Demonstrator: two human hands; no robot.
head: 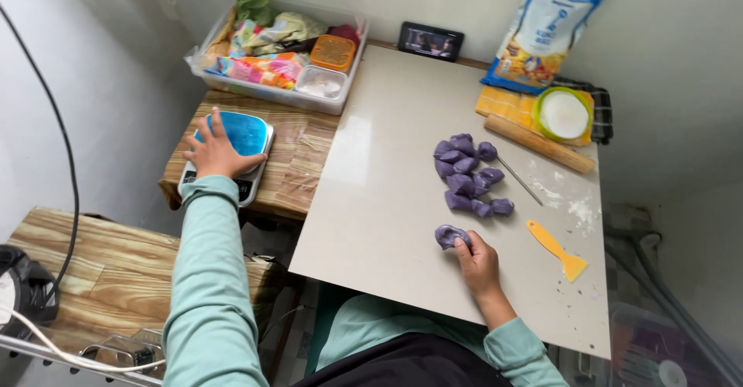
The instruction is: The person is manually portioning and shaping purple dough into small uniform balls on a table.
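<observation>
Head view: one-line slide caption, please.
Left hand rests on blue-topped kitchen scale; right hand pinches purple dough lump.

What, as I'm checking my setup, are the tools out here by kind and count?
Wooden rolling pin: 1
Yellow scraper: 1
Thin metal skewer: 1
Kitchen scale, under the left hand: 1
Total: 4
Not counted: purple dough piece in the right hand.

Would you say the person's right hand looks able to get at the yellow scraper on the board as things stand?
Probably yes. The right hand holds a purple dough piece close to the yellow scraper, with only bare board between them, though the dough would occupy its fingers.
</observation>
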